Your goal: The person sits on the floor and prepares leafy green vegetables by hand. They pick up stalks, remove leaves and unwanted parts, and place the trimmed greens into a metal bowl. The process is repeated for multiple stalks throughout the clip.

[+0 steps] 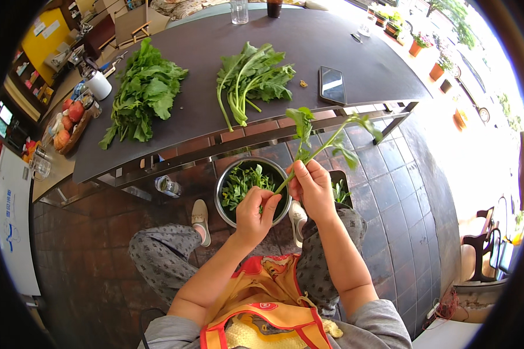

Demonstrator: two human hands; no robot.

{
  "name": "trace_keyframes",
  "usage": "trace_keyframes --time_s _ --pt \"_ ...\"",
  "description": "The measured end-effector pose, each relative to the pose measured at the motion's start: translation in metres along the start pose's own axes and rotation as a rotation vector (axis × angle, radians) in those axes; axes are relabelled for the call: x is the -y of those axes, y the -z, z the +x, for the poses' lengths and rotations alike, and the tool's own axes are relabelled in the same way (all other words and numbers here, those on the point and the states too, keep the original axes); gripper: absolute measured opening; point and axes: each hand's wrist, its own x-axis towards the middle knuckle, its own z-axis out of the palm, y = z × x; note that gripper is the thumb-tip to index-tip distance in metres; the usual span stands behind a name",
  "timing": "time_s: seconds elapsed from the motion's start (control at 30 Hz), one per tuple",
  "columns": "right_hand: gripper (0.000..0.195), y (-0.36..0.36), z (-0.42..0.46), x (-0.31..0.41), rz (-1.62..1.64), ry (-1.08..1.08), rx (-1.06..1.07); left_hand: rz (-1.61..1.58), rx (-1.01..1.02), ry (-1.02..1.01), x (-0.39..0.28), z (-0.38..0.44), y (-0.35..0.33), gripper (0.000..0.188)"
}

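Observation:
Both my hands hold one leafy green stem [327, 143] above the floor in front of me. My left hand [256, 214] pinches its lower end between thumb and fingers. My right hand [313, 188] grips it higher up, just below the leaves. Beneath my hands a metal bowl [218, 198] stands on the tiles between my feet, with picked green leaves [246, 181] in it. Part of the bowl is hidden by my left hand. Beside my right knee, a dark container [345, 185] with more greens [339, 192] is partly covered by my right arm.
On the dark table [192, 87] ahead lie a large bunch of leafy greens [146, 89], a smaller bunch [255, 78], a phone [332, 85] and a small yellowish band [303, 83]. A fruit basket [75, 133] is at the left. A clear jar [167, 186] sits under the table.

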Motion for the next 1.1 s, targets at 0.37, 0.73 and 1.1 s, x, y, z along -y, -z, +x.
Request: trace_keyframes --time_s 0.37,0.73,1.1 --pt "0.025 0.035 -0.003 -0.023 0.276 -0.518 0.173 0.105 0.309 -0.259 0.010 -0.014 -0.007 0.016" --pt "0.026 0.021 -0.006 -0.020 -0.064 -0.300 0.157 -0.267 0.228 0.479 0.003 -0.023 -0.014 0.017" --pt "0.020 0.022 0.001 -0.031 -0.082 -0.176 0.075 -0.219 0.205 0.489 0.002 -0.024 -0.013 0.017"
